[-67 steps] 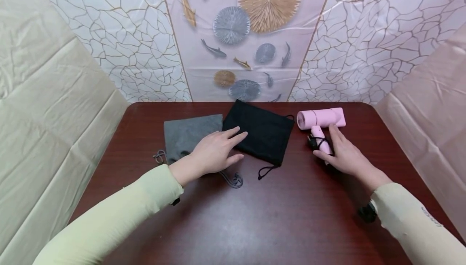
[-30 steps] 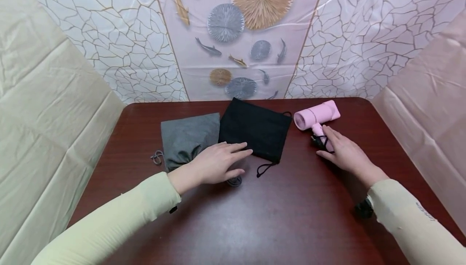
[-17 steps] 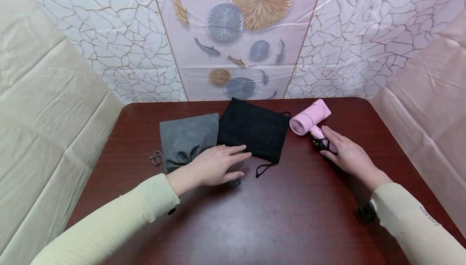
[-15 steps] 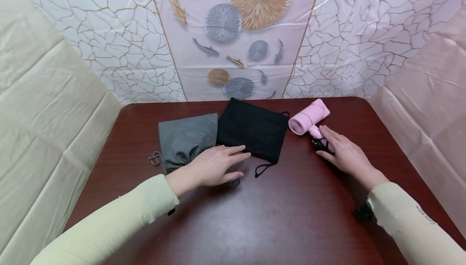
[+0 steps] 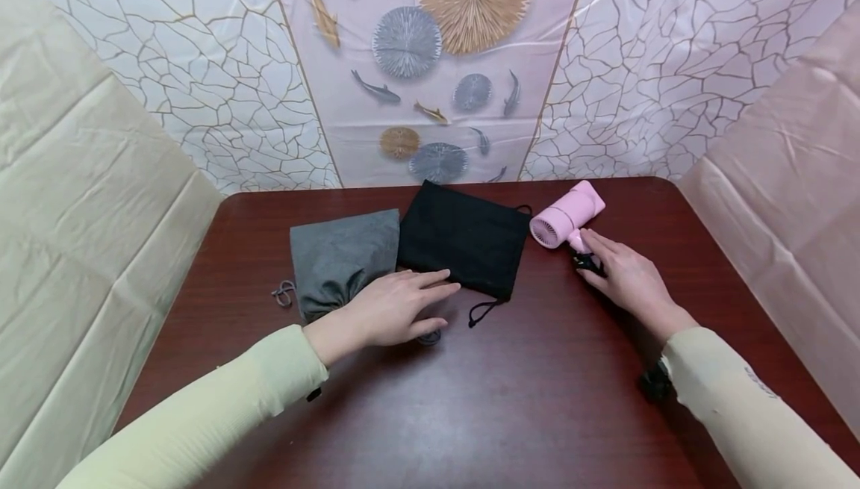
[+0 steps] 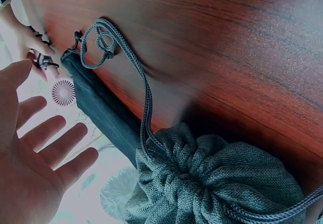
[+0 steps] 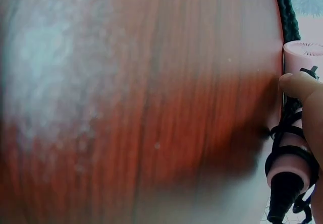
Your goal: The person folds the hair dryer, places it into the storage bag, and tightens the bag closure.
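A pink hair dryer (image 5: pixel 567 214) lies at the far right of the table, its black cord (image 7: pixel 292 151) wound about the handle. My right hand (image 5: pixel 628 276) grips that handle, thumb on the left side and fingers over the top. In the head view much of the handle is hidden by the hand. My left hand (image 5: pixel 393 310) hovers with fingers spread, holding nothing, close to a grey drawstring pouch (image 5: pixel 343 250) and a black drawstring pouch (image 5: pixel 463 239). In the left wrist view the grey pouch's gathered mouth (image 6: pixel 189 176) shows.
Both pouches lie side by side on a dark red-brown table (image 5: pixel 490 399). A grey looped cord (image 5: pixel 285 293) sticks out at the left, and a black cord (image 5: pixel 485 311) at the black pouch's near corner. Patterned cloth (image 5: pixel 416 101) hangs behind the table.
The hair dryer has turned, its nozzle end now nearer me and tilted, and shifted slightly left with my right hand. My left hand has dropped a little nearer and stays spread.
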### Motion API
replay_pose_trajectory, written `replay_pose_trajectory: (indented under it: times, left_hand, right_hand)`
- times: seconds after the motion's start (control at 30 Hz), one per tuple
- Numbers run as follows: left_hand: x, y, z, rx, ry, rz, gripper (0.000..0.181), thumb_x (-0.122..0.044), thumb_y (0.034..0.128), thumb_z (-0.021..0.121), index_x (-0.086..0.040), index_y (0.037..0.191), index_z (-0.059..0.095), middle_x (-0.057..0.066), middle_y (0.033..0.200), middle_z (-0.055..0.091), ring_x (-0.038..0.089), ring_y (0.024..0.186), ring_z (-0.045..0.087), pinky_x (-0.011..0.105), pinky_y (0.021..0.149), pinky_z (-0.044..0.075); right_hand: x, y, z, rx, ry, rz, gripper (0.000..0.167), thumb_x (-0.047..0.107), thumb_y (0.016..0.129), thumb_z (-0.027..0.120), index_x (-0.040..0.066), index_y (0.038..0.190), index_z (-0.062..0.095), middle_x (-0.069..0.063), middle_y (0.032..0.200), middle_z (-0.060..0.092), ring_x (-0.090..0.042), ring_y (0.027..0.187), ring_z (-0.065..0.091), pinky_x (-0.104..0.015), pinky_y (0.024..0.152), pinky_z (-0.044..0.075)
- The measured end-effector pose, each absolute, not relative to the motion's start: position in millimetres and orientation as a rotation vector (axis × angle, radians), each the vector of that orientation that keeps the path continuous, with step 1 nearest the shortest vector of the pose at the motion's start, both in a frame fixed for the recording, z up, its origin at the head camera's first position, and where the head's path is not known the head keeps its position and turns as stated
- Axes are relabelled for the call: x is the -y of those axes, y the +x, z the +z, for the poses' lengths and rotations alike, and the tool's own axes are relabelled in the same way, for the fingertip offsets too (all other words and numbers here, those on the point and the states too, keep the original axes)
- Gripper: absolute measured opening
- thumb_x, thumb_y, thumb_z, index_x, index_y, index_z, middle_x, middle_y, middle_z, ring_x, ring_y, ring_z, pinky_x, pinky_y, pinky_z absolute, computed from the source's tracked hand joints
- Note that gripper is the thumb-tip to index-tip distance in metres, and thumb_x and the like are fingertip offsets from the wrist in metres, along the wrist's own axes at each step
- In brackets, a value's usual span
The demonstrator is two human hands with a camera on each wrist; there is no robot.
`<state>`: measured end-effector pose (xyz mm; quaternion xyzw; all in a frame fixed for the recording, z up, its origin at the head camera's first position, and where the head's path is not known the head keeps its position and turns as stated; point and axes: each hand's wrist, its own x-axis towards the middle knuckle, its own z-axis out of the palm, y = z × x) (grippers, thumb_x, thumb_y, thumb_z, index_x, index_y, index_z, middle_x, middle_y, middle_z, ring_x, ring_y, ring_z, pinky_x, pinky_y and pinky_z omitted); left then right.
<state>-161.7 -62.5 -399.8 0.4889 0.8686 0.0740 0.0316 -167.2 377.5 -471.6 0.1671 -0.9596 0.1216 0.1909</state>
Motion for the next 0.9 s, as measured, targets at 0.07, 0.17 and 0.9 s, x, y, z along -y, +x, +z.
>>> replay_pose_trajectory:
  times: [0.07, 0.17, 0.9]
  left_hand:
    - [63, -162, -400, -2.67, 1.51, 0.237, 0.058, -0.044, 0.1066, 0.065, -0.016, 0.157, 0.056, 0.014, 0.162, 0.052, 0.029, 0.145, 0.055, 0.052, 0.117, 0.046]
    - [63, -162, -401, -2.666, 1.504, 0.246, 0.058, -0.043, 0.1066, 0.065, -0.017, 0.157, 0.056, 0.014, 0.162, 0.052, 0.029, 0.145, 0.054, 0.052, 0.118, 0.046]
    - [67, -162, -406, -2.675, 1.505, 0.261, 0.057, -0.041, 0.1062, 0.066, -0.017, 0.157, 0.056, 0.014, 0.161, 0.053, 0.033, 0.14, 0.059, 0.05, 0.114, 0.049]
  right_hand:
    - [-379, -166, -472, 2.7, 0.474, 0.342, 0.072, 0.01, 0.082, 0.09, -0.003, 0.146, 0.06, -0.026, 0.145, 0.063, -0.049, 0.119, 0.066, -0.067, 0.085, 0.056]
    - [-381, -164, -472, 2.694, 0.5, 0.348, 0.071, 0.009, 0.081, 0.089, -0.005, 0.145, 0.061, -0.027, 0.144, 0.063, -0.05, 0.119, 0.066, -0.067, 0.087, 0.055]
    - [-382, -152, -461, 2.663, 0.585, 0.401, 0.067, 0.009, 0.083, 0.089, -0.006, 0.143, 0.062, -0.028, 0.139, 0.066, -0.049, 0.121, 0.066, -0.066, 0.095, 0.053]
